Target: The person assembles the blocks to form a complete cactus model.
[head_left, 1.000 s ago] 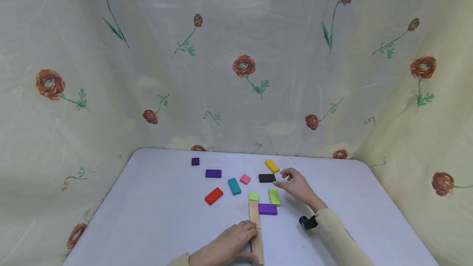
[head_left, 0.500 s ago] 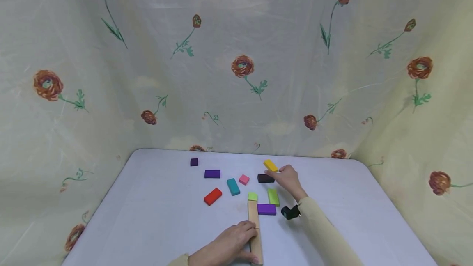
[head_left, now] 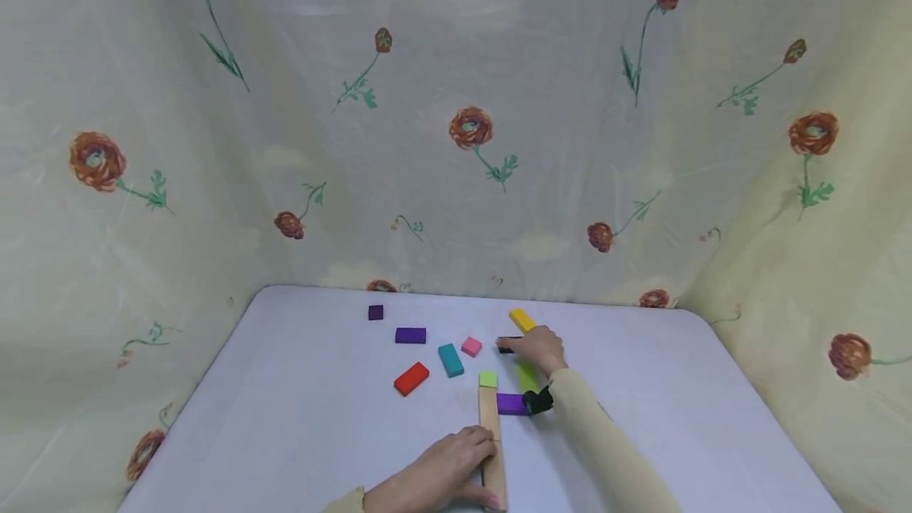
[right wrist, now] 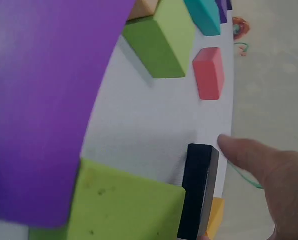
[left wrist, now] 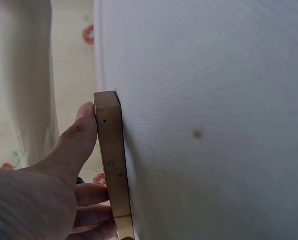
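You had ten coloured blocks on the white table (head_left: pixel 299 418), and one wooden bar: three purple, two lime green, and one each of black, yellow, pink, teal and red. None of them carried any writing that could be read.

Your right hand (head_left: pixel 539 348) lay over the black block (head_left: pixel 505 346), fingers curled down on it with the thumb (right wrist: pixel 248 157) beside its end; whether you had actually gripped it could not be told. The block sat on the table between the pink block (head_left: pixel 471 347) and the yellow block (head_left: pixel 522 319), partly hidden under your fingers.

Your left hand (head_left: pixel 440 475) held the wooden bar (head_left: pixel 492 442) by its near end, thumb (left wrist: pixel 71 145) pressed flat against its side.
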Demonstrator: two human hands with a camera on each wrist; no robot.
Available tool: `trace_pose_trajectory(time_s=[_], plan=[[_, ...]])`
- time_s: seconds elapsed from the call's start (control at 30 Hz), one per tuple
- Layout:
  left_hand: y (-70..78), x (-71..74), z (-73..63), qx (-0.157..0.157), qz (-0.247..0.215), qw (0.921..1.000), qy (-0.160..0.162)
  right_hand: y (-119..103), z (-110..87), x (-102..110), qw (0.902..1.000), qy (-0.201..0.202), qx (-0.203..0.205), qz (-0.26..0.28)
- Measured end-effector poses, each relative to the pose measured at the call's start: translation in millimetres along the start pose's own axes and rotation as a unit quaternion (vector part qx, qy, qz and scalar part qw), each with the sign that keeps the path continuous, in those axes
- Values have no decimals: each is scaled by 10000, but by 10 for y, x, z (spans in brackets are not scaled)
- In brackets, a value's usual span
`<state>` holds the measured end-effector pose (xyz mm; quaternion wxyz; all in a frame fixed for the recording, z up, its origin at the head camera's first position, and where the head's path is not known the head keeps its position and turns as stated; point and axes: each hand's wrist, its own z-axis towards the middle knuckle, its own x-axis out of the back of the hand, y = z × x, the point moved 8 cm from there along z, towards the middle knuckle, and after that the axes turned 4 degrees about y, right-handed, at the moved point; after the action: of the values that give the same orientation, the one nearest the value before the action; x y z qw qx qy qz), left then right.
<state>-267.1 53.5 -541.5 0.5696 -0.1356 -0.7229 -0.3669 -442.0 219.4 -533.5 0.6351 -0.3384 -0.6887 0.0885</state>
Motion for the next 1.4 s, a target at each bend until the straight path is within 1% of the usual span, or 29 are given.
trace_pose_trajectory(time_s=[0.13, 0.27, 0.37, 0.5, 0.63, 0.9, 1.1, 1.4], plan=[[7, -32, -4, -21, -51, 10000, -37, 3, -1, -21, 10000, -2, 17, 90], [6, -46, 4, -58, -30, 10000, 6, 12, 9, -17, 9999, -3, -8, 123], [-6, -41, 10, -8, -37, 10000, 12, 2, 22, 3, 9999, 29, 59, 93], [-19, -22, 19, 75, 12, 10000, -12, -28, 41, 37, 9997, 14, 263, -10], [-19, -18, 15, 118, 2, 9999, -20, -37, 53, 56, 9989, -104, 451, -54], [-19, -23, 12, 138, 32, 9999, 17, 3, 83, 71, 9968, -284, 741, 106], [-24, -31, 12, 237, 50, 9997, -29, 40, 121, 88, 9935, -372, 1071, 13], [-8, -24, 1, 163, 75, 9998, 6, 66, 164, 101, 9874, -446, 1512, -143]])
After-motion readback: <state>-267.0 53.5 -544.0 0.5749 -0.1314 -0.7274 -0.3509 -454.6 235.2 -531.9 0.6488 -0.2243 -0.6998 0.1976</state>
